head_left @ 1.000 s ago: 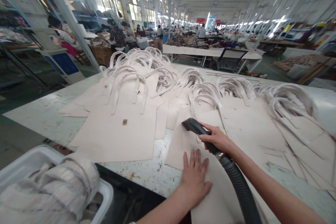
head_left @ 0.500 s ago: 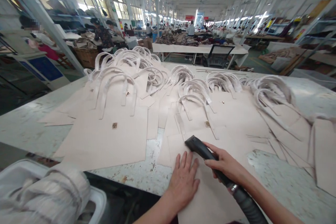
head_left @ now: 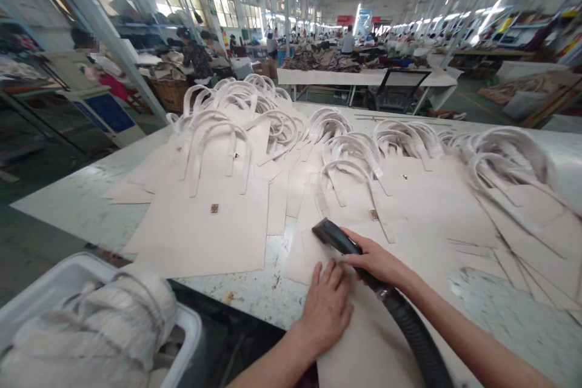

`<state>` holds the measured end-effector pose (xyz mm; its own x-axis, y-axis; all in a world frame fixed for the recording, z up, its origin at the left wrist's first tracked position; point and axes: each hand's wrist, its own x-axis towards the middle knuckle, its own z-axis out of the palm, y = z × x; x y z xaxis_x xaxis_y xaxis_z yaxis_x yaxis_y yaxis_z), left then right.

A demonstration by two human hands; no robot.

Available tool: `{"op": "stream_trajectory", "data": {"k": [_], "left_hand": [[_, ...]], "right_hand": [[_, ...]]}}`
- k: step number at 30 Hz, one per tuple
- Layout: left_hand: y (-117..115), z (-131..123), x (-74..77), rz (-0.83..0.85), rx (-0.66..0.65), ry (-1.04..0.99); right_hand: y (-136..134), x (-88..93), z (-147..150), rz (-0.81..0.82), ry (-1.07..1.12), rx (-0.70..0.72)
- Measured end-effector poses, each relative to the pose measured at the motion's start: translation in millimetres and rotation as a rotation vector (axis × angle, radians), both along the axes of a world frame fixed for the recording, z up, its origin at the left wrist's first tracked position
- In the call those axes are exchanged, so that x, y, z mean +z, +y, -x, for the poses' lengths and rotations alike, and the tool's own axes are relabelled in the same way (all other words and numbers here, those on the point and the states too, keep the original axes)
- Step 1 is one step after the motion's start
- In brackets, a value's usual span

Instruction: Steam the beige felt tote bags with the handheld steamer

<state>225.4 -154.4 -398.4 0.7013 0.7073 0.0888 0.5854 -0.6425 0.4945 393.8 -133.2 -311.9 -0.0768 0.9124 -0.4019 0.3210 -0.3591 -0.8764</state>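
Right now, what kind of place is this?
Most likely a bag factory floor: rows of cream tote bags cover a long worktable, the right hand holds a hose-fed vacuum nozzle on one, and other workers stand at tables behind.

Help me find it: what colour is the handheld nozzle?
Black nozzle, clearest in the head view.

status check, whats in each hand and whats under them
Right hand grips black suction nozzle on ribbed hose. Left hand flat on nearest tote bag. More bags stacked beyond.
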Motion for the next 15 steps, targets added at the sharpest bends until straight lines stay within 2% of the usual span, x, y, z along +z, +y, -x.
{"op": "stream_trajectory", "data": {"k": [4,6,8,10,15], "left_hand": [[29,19,-5.8,0.197,0.547,-0.382],[48,23,-4.7,0.356,0.683,-0.46],[64,21,-2.2,0.442,0.724,-0.411],[75,16,0.2,0.42,0.734,-0.318],[78,3,5.0,0.385,0.702,-0.178]], "right_hand": [[-8,-14.8,17,-0.068,-0.033,-0.115],[-19,-14.7,18,-0.063,0.012,-0.182],[-32,-12.0,15,-0.049,0.066,-0.243],[-44,-10.4,11,-0.042,0.095,-0.288],[-61,-26.2,0,-0.068,0.123,-0.375]]}}
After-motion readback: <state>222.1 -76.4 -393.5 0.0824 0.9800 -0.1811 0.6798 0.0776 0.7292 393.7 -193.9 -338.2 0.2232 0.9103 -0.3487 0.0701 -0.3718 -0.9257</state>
